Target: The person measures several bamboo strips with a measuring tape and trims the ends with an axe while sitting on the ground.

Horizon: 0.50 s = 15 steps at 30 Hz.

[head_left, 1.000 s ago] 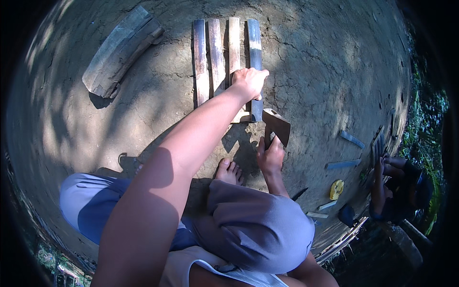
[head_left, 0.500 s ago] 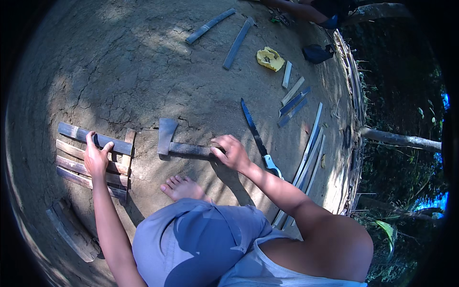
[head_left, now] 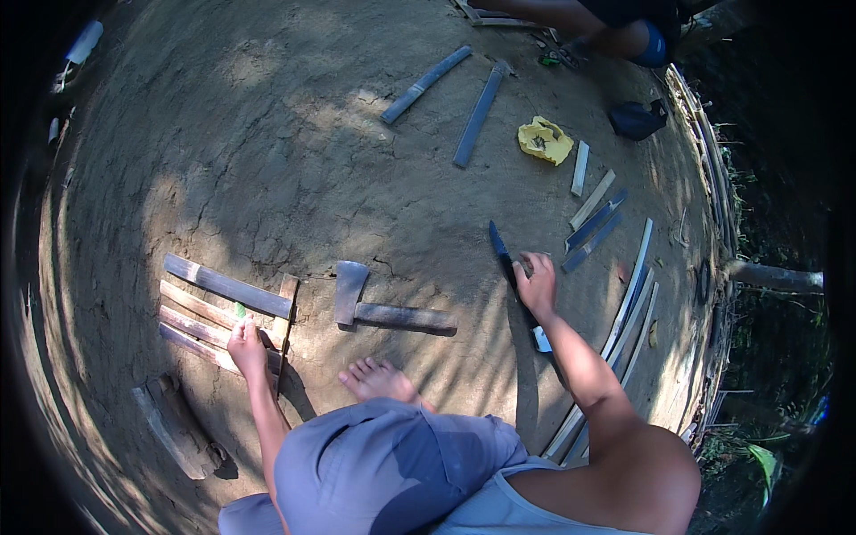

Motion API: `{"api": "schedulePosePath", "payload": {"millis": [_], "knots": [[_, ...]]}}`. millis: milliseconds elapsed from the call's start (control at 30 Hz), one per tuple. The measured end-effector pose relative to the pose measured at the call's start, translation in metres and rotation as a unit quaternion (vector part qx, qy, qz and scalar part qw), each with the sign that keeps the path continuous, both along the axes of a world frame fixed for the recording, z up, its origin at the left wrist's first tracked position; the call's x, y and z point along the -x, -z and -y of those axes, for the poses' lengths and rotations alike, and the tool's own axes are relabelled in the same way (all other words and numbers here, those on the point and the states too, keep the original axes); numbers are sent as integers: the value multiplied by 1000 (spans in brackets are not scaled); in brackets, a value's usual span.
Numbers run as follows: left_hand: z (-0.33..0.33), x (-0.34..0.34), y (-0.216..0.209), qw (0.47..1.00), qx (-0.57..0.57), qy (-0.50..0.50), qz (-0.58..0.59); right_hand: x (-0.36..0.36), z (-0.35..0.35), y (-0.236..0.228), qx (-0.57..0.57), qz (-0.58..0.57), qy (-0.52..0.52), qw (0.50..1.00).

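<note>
My left hand (head_left: 250, 349) is closed at the right part of a small slatted bamboo frame (head_left: 214, 278), and a small green thing (head_left: 240, 310) sticks up from its fingertips. The frame's strips lie side by side across an end crosspiece. My right hand (head_left: 537, 287) is held over a pruning saw (head_left: 501, 245), with fingers apart and curled and nothing visible in them. Part of the saw's blade and its white handle (head_left: 541, 339) show around that hand and forearm. Between my hands a hatchet (head_left: 392, 316) lies on the ground, untouched.
Bamboo strips (head_left: 637, 276) lie at the right, shorter pieces (head_left: 593, 198) and a yellow wrapper (head_left: 545, 141) beyond them. Two dark bamboo lengths (head_left: 479, 111) lie farther off. A split log (head_left: 178, 428) is near my left arm. Another person's leg (head_left: 606, 31) shows at the far right.
My right hand has left the hatchet's handle and moved right to the saw. My left hand has drawn nearer along the frame and closed, with the green thing now showing. The whole view has shifted.
</note>
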<state>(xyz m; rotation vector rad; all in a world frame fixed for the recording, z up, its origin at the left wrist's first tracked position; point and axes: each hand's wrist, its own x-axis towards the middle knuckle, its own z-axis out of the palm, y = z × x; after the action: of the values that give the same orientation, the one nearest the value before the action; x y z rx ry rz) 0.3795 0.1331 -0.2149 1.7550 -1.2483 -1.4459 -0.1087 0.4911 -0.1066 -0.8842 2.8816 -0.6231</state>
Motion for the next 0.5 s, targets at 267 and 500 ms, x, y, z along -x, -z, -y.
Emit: {"api": "schedulePosePath", "payload": {"millis": [267, 500], "knots": [[3, 212, -121, 879, 192, 366, 236, 186, 170, 13, 49, -88, -118, 988], [69, 388, -24, 821, 418, 307, 237, 461, 258, 70, -134, -248, -82, 956]]}}
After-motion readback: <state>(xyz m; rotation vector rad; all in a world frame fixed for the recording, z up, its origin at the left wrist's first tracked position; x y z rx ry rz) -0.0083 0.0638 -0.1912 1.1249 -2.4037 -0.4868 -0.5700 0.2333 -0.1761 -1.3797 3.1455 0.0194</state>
